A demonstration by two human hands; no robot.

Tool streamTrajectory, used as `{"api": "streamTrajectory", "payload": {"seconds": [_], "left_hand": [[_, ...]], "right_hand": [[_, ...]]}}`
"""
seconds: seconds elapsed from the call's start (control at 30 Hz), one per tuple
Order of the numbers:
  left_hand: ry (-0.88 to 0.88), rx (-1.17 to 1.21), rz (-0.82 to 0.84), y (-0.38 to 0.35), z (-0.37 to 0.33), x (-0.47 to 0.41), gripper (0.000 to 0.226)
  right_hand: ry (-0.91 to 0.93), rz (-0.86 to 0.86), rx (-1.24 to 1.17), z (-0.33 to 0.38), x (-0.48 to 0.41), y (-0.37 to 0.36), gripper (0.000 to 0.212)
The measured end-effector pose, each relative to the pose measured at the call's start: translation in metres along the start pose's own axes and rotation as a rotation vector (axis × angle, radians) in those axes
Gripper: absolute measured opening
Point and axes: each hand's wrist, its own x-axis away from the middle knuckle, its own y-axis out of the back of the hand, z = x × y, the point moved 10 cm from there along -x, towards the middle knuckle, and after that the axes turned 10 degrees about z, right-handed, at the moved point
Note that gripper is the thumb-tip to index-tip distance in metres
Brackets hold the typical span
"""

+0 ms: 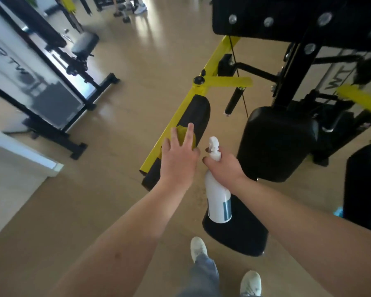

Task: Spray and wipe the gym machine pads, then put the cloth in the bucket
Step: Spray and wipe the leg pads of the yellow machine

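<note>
A long black arm pad [198, 113] runs along a yellow frame bar [181, 116] of the gym machine. My left hand [179, 156] presses a yellow cloth [184, 133] flat onto this pad with straight, spread fingers. Just to the right, my right hand [223, 167] grips the neck of a white spray bottle [217, 198], nozzle up and pointing left. Below the bottle lies a black seat pad [238, 236]. A larger black pad [276, 142] stands further right. No bucket is in view.
The machine's black upright and a padded block with bolts [287, 20] fill the upper right. Another black machine with a white panel [36, 82] stands at the left on the wooden floor. My two white shoes [251, 282] show at the bottom. Dumbbells and someone's shoes sit far back.
</note>
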Motion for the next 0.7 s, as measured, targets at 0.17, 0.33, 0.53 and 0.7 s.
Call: {"api": "streamTrajectory", "payload": {"seconds": [0.17,0.33,0.53,0.7], "left_hand": [[0.060,-0.002,-0.075,-0.020,0.009,0.077,0.016],[0.123,-0.009,-0.118,-0.035,0.028,0.131,0.024],[-0.003,-0.134,-0.064,-0.027,0.016,0.110,0.042],[-0.121,-0.345,0.035,-0.030,-0.010,0.056,0.074]], "right_hand": [[0.002,0.029,0.114,0.001,0.023,-0.007,0.019],[0.050,0.073,0.140,-0.005,0.044,-0.011,0.020],[0.081,0.103,0.106,-0.014,0.048,-0.010,0.031],[0.059,0.062,0.099,-0.018,0.031,0.000,0.020]]}}
